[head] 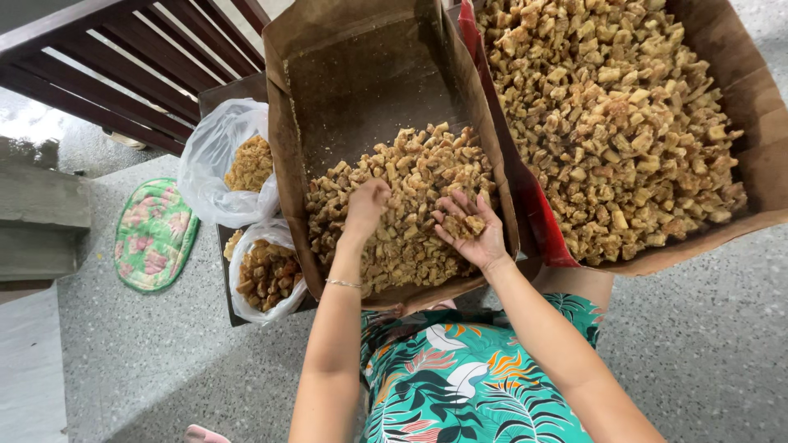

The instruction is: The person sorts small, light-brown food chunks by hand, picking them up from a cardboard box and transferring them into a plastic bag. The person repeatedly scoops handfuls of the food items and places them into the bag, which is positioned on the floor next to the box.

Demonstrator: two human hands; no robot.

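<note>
Fingers of left hand [366,205] curl down into fried pieces [402,205]; right hand [469,230] lies palm-up, cupping several. Cardboard box [287,164] rests above speckled floor [706,328].

At twelve o'clock from you stands a brown cardboard box [361,90], flaps up, its lower half heaped with golden fried pieces. Touching its right side, at two o'clock, a second brown box [759,123] with a red inner flap is filled nearly to the rim. At ten o'clock a clear plastic bag [215,160] lies open, part full; just below it, at nine o'clock, a smaller clear bag [264,275] holds darker pieces.
</note>
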